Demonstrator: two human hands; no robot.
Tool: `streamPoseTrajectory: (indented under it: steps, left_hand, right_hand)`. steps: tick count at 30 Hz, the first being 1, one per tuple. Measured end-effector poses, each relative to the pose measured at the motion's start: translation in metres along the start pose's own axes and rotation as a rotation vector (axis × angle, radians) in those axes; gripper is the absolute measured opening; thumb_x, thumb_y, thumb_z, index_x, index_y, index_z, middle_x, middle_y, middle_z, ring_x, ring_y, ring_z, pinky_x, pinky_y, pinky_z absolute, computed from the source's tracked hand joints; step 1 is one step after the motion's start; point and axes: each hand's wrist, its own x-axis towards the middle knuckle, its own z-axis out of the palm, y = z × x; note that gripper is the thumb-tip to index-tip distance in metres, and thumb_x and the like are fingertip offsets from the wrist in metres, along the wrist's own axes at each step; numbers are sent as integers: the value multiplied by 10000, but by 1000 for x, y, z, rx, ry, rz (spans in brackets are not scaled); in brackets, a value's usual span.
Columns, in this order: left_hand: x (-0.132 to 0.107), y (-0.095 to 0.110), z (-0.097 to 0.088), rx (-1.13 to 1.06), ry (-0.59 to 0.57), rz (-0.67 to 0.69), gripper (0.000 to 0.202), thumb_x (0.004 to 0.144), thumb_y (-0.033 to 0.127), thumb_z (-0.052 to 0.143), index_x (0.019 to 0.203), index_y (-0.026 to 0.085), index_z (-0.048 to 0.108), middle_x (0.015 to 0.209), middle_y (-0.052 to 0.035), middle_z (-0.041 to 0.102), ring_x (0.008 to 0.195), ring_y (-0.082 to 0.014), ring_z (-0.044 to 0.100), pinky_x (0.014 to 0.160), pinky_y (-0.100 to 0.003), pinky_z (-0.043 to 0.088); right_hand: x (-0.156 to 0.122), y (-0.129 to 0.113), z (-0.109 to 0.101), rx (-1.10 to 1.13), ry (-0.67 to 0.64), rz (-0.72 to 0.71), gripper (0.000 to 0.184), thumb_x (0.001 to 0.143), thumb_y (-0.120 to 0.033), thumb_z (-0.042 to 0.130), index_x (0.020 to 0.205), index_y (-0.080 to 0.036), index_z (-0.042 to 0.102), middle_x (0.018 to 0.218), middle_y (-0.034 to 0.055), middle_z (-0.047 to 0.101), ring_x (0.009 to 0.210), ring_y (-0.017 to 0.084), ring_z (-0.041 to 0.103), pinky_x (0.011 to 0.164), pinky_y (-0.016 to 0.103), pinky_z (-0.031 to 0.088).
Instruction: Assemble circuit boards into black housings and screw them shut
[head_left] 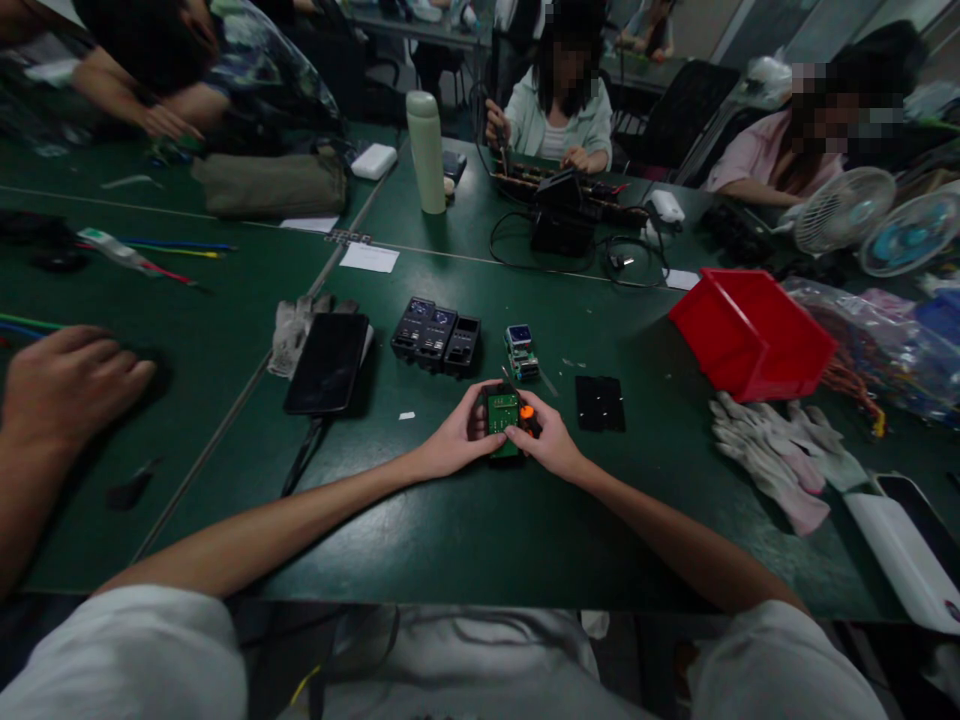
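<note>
My left hand is closed around the left side of a small black housing holding a green circuit board on the green table. My right hand pinches an orange-handled tool against the board's right edge. Just beyond lie a small board with a blue module and three black modules in a row. A flat black plate lies to the right of my hands.
A black phone and grey gloves lie to the left; another person's hand rests at the far left. A red bin, white gloves and bagged wires sit right. Other people work across the table beside a pale bottle.
</note>
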Motion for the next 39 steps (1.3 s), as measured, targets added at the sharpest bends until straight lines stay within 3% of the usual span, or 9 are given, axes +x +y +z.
streamPoseTrajectory:
  steps: [6,9,12,15,19,25,29,32,39]
  left_hand:
    - [0,-2,0,14,15,-10,683,775,266,689,1336,234,301,1201,-110,573,1098,-237,601,935,-392,511]
    - [0,-3,0,10,17,-5,682,757,270,706,1316,235,315,1192,-106,575,1086,-235,605,917,-384,519]
    - [-1,-2,0,14,20,-18,684,741,279,720,1300,237,327,1204,-102,565,1067,-229,611,906,-382,522]
    - [-1,-2,-1,15,27,-25,665,742,292,718,1284,234,337,1179,-91,569,1054,-220,609,917,-391,512]
    - [-1,-3,-1,11,4,-3,654,731,286,728,1271,236,362,1212,-94,541,1065,-223,601,941,-403,494]
    - [-1,-1,0,4,-14,5,647,728,267,729,1276,243,387,1266,-96,497,1058,-215,601,907,-367,516]
    - [-1,0,-1,0,-23,9,668,727,264,731,1296,239,382,1296,-105,483,1073,-223,594,909,-367,518]
    - [0,-1,-3,4,-11,8,665,728,257,731,1297,230,387,1301,-103,483,1049,-211,604,913,-367,518]
    - [1,-8,-6,19,12,-17,657,724,274,738,1281,196,399,1277,-112,518,1035,-214,622,895,-375,535]
  right_hand:
    - [-1,-1,1,-37,16,-8,542,795,-331,651,1278,-159,471,1131,103,610,1018,228,596,877,367,495]
    - [-1,0,1,-17,30,37,539,787,-362,659,1256,-167,482,951,62,630,752,159,613,661,280,517]
    - [-2,0,-1,77,38,106,505,832,-435,591,1244,-169,469,608,-54,516,436,78,441,410,192,363]
    - [-1,-2,-1,151,115,113,442,895,-486,464,1218,-184,467,513,-89,418,382,66,339,360,170,248]
    - [1,-4,3,192,214,142,359,910,-474,437,1148,-209,478,639,-56,459,433,62,374,364,165,263]
    - [0,-1,6,129,165,109,235,920,-386,463,1081,-215,482,689,-50,488,466,61,397,431,172,350]
    - [0,0,5,28,132,47,194,916,-310,480,1061,-198,544,858,5,590,660,99,535,656,232,477]
    - [1,-1,4,-57,152,-13,200,914,-262,472,1057,-189,590,942,31,613,849,144,583,823,286,475]
    - [1,7,3,-206,205,-50,194,886,-213,489,1035,-215,613,1003,48,597,931,181,579,774,303,496]
